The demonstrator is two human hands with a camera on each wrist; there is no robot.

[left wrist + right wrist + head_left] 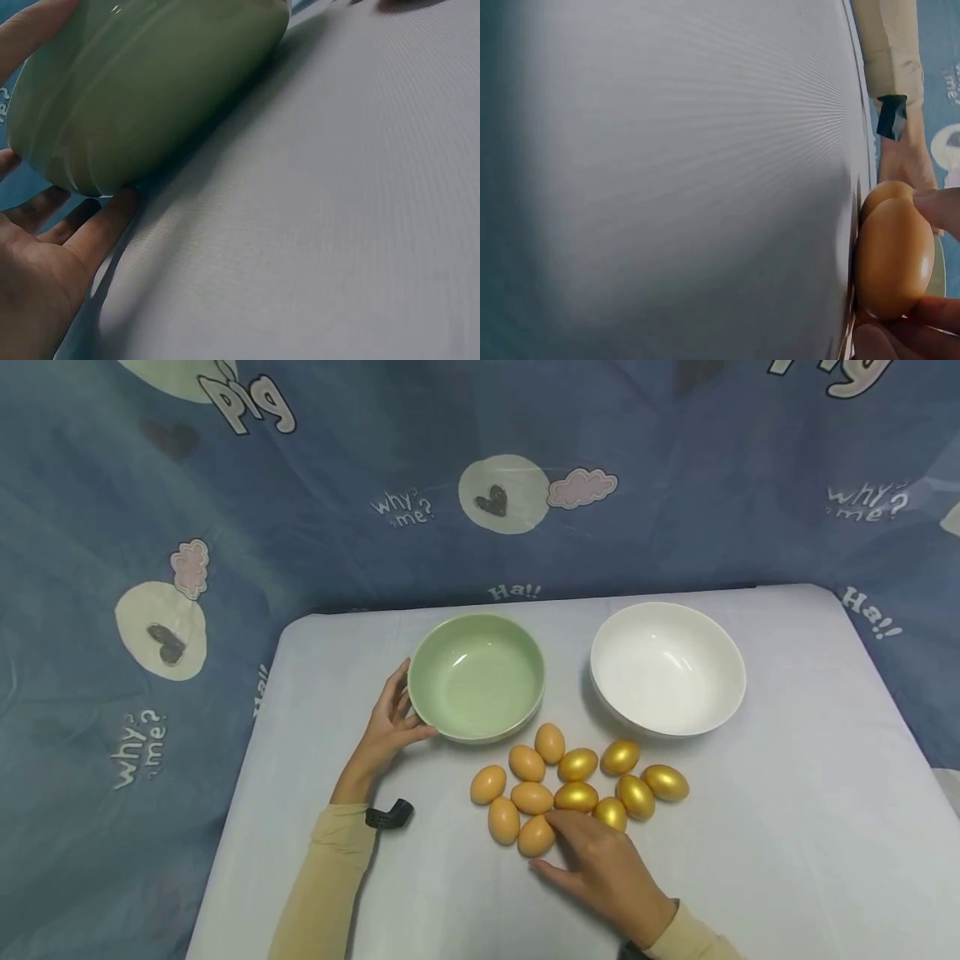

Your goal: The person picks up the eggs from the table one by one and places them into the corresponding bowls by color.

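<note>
My left hand (390, 722) holds the left side of a pale green bowl (476, 677), thumb near its front rim and fingers along its wall. The left wrist view shows fingertips against the lower part of the green bowl (150, 90). My right hand (600, 864) has thumb and fingers at two sides of the nearest brown egg (536, 837). In the right wrist view that brown egg (895, 259) sits between thumb and fingertips, another behind it. Several more brown eggs (532, 797) lie beside several gold eggs (576, 797) on the table.
A white bowl (667, 668) stands at the back right, apart from the green one. Both bowls show bare insides. The white-covered table (795, 827) meets a blue printed cloth (337, 552) at its back and left edges.
</note>
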